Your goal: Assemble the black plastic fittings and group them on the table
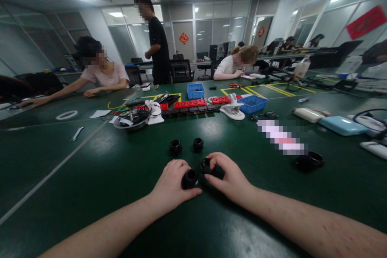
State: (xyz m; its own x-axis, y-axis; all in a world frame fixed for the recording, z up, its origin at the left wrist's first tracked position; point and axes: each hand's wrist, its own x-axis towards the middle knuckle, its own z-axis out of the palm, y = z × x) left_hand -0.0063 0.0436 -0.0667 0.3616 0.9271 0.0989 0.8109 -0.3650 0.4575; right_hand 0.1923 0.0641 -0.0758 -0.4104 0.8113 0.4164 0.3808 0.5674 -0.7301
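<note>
My left hand is curled around a black round fitting with a hole in its top, low over the green table. Thumb and index finger of my right hand pinch a black ring just beside it. A small gap separates the two pieces. Beyond my hands, two more black threaded fittings stand upright: the left fitting and the slightly smaller right fitting. Farther right lies a wider black ring-like part.
A red power strip crosses the table behind, near a blue bin, another blue bin and a white clamp. A bowl of cables sits left, a wrench farther left, a light-blue case right. Co-workers sit opposite.
</note>
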